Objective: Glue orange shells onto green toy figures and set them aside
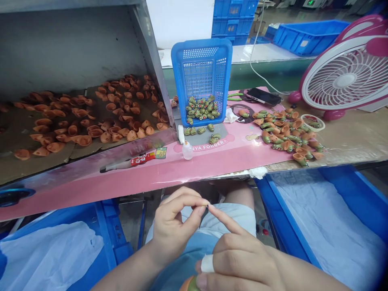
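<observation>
Above my lap, my left hand (178, 220) pinches a tiny dark piece (207, 205) between thumb and index finger; it is too small to name. The tip of my right hand's (242, 258) index finger touches that piece. The other fingers of my right hand are curled round an orange and green figure (190, 284), which is partly cut off at the bottom edge. White tape (207, 263) wraps one of the right fingers. Small green pieces (201, 130) lie on the table in front of a tilted blue basket (226, 87) holding several more.
Orange cone-like pieces (81, 140) fill a box at the left. A small clear bottle (187, 151) stands on the pink mat (157, 173). Orange-green figures (285, 131) are heaped at right, near a phone (263, 96) and a fan (345, 80). Blue bins (291, 218) flank my lap.
</observation>
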The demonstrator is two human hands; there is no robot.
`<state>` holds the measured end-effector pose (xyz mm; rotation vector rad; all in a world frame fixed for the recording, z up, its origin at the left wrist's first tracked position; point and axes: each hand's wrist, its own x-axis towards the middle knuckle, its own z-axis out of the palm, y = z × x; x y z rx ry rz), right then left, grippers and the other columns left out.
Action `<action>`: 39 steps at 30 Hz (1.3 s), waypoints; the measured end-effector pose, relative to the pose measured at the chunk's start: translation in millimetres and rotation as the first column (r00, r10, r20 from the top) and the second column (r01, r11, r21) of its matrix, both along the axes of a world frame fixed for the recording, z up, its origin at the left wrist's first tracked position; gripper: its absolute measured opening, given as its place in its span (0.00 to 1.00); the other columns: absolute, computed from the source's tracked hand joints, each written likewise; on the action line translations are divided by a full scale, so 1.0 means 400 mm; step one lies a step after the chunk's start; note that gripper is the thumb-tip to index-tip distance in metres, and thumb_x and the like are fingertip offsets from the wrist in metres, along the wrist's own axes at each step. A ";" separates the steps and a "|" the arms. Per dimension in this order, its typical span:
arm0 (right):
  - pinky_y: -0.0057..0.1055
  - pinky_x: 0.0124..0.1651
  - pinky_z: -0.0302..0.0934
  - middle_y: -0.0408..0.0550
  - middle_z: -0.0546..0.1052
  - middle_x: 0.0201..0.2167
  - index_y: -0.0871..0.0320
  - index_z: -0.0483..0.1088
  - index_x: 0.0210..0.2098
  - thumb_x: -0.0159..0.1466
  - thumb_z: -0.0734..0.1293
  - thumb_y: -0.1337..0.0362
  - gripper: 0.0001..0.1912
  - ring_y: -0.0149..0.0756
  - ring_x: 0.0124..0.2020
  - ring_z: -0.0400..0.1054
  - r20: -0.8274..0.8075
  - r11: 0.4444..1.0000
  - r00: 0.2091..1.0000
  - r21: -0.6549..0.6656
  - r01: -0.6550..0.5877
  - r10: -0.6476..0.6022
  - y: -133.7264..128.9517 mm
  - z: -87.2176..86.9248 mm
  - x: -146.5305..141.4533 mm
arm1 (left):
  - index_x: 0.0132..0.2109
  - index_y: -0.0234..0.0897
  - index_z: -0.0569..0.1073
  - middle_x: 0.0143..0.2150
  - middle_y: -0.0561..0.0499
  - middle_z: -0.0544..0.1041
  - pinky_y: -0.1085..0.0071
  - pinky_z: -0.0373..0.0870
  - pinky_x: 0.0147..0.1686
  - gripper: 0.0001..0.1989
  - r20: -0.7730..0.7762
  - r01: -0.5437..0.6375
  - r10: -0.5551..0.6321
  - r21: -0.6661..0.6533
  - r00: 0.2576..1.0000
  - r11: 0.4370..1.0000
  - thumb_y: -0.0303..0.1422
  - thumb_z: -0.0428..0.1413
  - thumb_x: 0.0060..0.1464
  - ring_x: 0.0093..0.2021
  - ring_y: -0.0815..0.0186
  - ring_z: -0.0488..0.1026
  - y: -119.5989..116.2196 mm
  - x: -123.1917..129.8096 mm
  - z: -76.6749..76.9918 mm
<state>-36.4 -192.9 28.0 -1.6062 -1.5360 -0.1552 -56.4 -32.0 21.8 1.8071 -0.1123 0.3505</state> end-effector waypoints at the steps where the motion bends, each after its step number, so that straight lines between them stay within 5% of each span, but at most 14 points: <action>1: 0.50 0.58 0.40 0.43 0.72 0.29 0.65 0.62 0.45 0.61 0.59 0.71 0.12 0.27 0.29 0.65 -0.006 1.000 1.000 -0.001 -0.004 0.004 0.000 0.000 0.000 | 0.31 0.36 0.72 0.28 0.51 0.71 0.75 0.65 0.27 0.08 0.003 -0.003 0.003 0.011 1.000 1.000 0.20 0.53 0.44 0.29 0.69 0.68 0.000 0.000 0.000; 10: 0.52 0.55 0.46 0.44 0.72 0.26 0.66 0.66 0.39 0.59 0.59 0.73 0.09 0.27 0.25 0.62 0.002 0.997 0.998 0.044 0.060 -0.060 0.011 -0.004 -0.005 | 0.32 0.36 0.72 0.28 0.51 0.70 0.75 0.65 0.28 0.10 0.034 0.011 -0.013 0.082 0.999 0.997 0.19 0.53 0.44 0.29 0.69 0.68 0.006 -0.002 -0.004; 19: 0.41 0.49 0.57 0.45 0.71 0.23 0.66 0.68 0.35 0.61 0.56 0.73 0.09 0.27 0.24 0.62 -0.053 0.986 0.992 0.111 0.121 -0.116 0.028 -0.008 -0.009 | 0.31 0.36 0.72 0.27 0.51 0.70 0.74 0.66 0.26 0.08 -0.005 0.054 -0.054 0.018 0.999 0.998 0.20 0.53 0.44 0.28 0.69 0.68 -0.004 -0.002 0.000; 26: 0.49 0.55 0.48 0.45 0.71 0.25 0.68 0.65 0.40 0.60 0.58 0.73 0.09 0.28 0.26 0.64 -0.024 0.997 1.000 0.071 -0.011 0.013 0.006 -0.007 -0.004 | 0.31 0.37 0.73 0.27 0.51 0.71 0.74 0.65 0.27 0.07 -0.034 0.011 -0.013 -0.057 0.999 0.998 0.21 0.53 0.45 0.28 0.69 0.68 0.000 0.000 0.000; 32: 0.53 0.54 0.47 0.44 0.71 0.25 0.67 0.65 0.40 0.59 0.59 0.73 0.09 0.28 0.25 0.64 -0.045 0.987 0.998 0.150 0.049 -0.042 0.009 -0.022 -0.010 | 0.30 0.37 0.72 0.27 0.52 0.71 0.74 0.65 0.28 0.07 -0.063 -0.002 -0.007 -0.138 0.998 0.990 0.21 0.54 0.45 0.29 0.69 0.68 0.001 0.003 -0.006; 39: 0.52 0.56 0.42 0.44 0.71 0.26 0.65 0.65 0.41 0.61 0.57 0.71 0.10 0.27 0.27 0.64 -0.057 0.988 0.997 0.144 0.057 -0.050 0.007 -0.029 -0.013 | 0.30 0.36 0.73 0.27 0.51 0.71 0.74 0.65 0.27 0.07 -0.037 -0.001 -0.001 -0.053 0.999 0.999 0.21 0.54 0.44 0.28 0.69 0.68 0.000 0.000 0.005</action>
